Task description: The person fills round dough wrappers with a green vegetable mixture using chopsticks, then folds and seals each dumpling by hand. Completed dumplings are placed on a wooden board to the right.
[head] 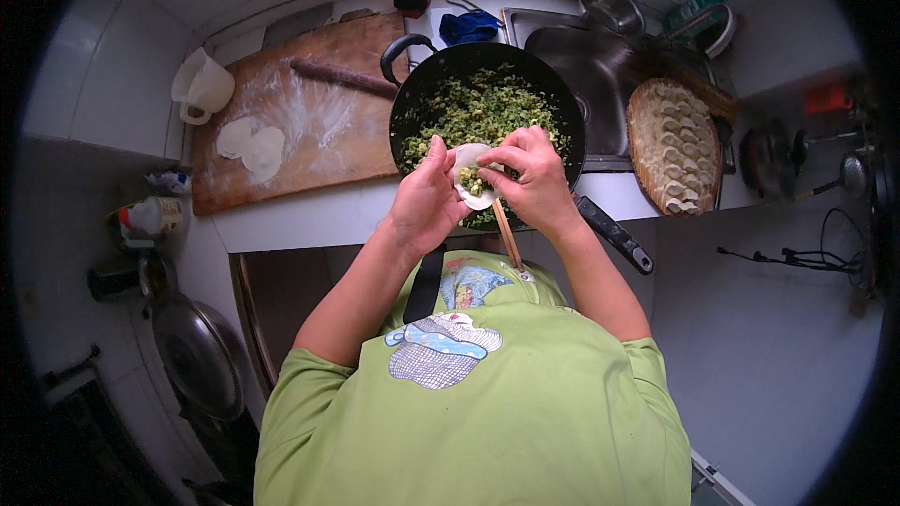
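Observation:
My left hand (430, 200) holds a round dough wrapper (466, 160) with a small heap of green and yellow filling (474, 183) on it. The fingers of my right hand (531, 179) touch the wrapper's right edge. Both hands are over the near part of a black wok (576, 95) holding chopped green filling (485, 105). Wooden chopsticks (508, 235) stick out over the wok's near rim, below my right hand; their tips are hidden. On the floured wooden board (337, 176) at the left lie flat dough wrappers (264, 153) and a rolling pin (343, 77).
The wok's long handle (613, 233) juts out past the counter edge at the near right. Right of the steel sink (605, 126), a woven tray (640, 133) carries several filled dumplings (676, 154). A white plastic jug (202, 84) stands at the far left, a blue cloth (469, 27) behind the wok.

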Tool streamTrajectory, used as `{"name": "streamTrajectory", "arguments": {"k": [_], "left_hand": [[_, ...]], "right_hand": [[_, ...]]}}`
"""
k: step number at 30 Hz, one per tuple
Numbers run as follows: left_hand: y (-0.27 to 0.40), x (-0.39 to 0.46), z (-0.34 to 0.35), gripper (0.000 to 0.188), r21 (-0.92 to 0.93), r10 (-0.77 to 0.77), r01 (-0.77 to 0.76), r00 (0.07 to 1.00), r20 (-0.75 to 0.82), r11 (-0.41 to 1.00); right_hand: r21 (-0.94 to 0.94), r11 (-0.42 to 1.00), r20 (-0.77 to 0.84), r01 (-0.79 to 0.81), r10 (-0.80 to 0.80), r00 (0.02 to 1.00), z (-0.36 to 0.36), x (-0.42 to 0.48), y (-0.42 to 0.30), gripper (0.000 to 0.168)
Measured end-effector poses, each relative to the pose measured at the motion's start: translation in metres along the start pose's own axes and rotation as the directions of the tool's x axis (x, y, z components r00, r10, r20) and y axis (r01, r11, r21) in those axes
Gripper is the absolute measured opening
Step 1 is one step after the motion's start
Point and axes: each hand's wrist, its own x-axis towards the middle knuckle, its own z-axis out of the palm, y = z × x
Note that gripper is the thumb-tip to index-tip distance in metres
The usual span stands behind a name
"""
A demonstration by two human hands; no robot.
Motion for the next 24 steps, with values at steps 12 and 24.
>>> {"name": "streamTrajectory", "arguments": {"k": [12,24], "left_hand": [[-0.006,0.001,-0.009,0.05,0.043,0.019,-0.017,0.998,-0.054,0.999],[-0.007,0.0,-0.011,0.052,0.002,0.026,-0.026,0.996,-0.08,1.0]], "right_hand": [[-0.28,0.958,0.177,0.056,-0.006,0.984,0.006,0.004,-0.013,0.014],[-0.203,0.979,0.189,-0.032,0.071,0.979,0.01,0.007,-0.01,0.007]]}}
